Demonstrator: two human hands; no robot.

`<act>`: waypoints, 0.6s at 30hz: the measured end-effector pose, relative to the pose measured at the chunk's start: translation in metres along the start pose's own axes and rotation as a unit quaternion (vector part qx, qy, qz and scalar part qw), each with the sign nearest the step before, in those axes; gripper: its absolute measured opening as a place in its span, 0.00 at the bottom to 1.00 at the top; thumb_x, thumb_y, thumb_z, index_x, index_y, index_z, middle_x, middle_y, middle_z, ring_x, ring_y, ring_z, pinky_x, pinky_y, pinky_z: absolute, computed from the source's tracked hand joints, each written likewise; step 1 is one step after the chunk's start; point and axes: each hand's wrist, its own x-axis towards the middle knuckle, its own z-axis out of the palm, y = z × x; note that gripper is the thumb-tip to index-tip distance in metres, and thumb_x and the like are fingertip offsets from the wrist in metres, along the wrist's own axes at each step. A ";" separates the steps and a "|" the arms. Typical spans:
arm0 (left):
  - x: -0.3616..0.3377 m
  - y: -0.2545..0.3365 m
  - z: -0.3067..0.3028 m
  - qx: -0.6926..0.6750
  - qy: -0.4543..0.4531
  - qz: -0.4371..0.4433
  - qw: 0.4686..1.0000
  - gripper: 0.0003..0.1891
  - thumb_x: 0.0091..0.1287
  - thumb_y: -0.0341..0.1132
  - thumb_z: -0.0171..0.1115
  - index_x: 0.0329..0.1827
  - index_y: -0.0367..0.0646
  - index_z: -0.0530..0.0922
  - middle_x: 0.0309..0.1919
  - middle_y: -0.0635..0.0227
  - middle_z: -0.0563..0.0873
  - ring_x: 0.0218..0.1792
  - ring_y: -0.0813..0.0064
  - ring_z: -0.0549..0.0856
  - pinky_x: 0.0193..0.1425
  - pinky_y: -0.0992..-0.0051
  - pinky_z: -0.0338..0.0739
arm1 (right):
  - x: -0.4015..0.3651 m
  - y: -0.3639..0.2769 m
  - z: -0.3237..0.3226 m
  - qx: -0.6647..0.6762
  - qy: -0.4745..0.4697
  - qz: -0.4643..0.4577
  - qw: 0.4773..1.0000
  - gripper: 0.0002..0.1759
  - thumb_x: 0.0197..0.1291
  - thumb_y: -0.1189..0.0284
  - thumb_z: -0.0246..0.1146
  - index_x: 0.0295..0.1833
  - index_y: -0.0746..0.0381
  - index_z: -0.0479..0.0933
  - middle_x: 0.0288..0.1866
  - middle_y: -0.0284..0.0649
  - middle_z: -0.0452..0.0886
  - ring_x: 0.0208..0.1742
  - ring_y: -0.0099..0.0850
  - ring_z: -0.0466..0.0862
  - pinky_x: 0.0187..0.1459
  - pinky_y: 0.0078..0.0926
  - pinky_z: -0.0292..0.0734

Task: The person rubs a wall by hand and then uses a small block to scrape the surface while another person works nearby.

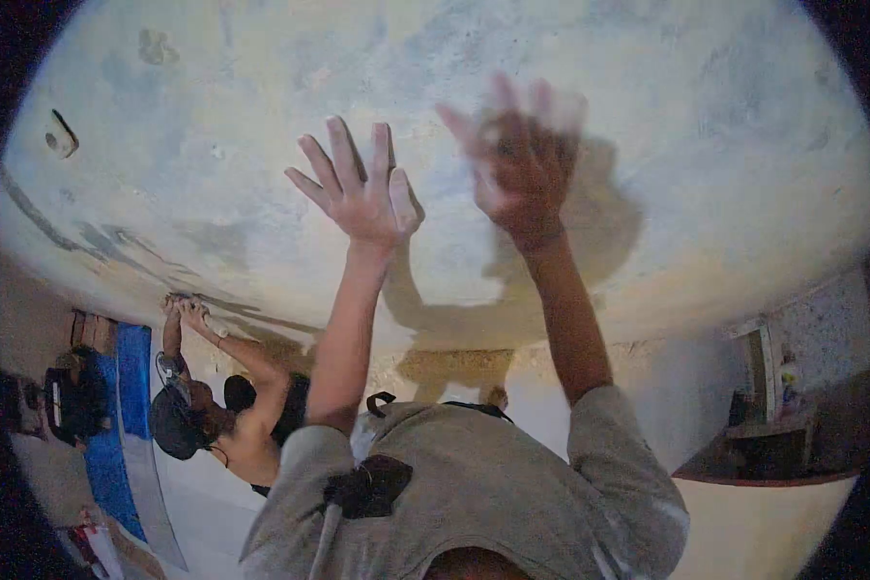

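Note:
My left hand (362,198) is raised with its fingers spread, its palm towards a pale, mottled plaster surface (213,145) overhead, and it holds nothing. My right hand (517,164) is beside it, a little higher, blurred by motion, with its fingers apart and nothing visible in it. Both hands cast shadows on the plaster just behind them. I cannot tell if the palms touch the surface. My grey shirt (474,493) fills the bottom of the view.
At lower left another person (222,416) reaches up, both hands (186,311) on the same surface. A blue panel (126,425) stands behind them. A small fitting (60,135) sits in the plaster at upper left. A shelf with bottles (778,382) is at right.

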 end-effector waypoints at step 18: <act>-0.029 0.010 0.023 -0.060 0.080 -0.116 0.988 0.29 0.74 0.42 0.42 0.77 0.43 0.67 0.78 0.37 0.57 0.80 0.36 0.50 0.79 0.39 0.33 | -0.128 0.029 0.021 0.068 0.123 0.400 0.906 0.31 0.77 0.61 0.46 0.78 0.68 0.59 0.85 0.54 0.42 0.85 0.46 0.43 0.81 0.49 0.35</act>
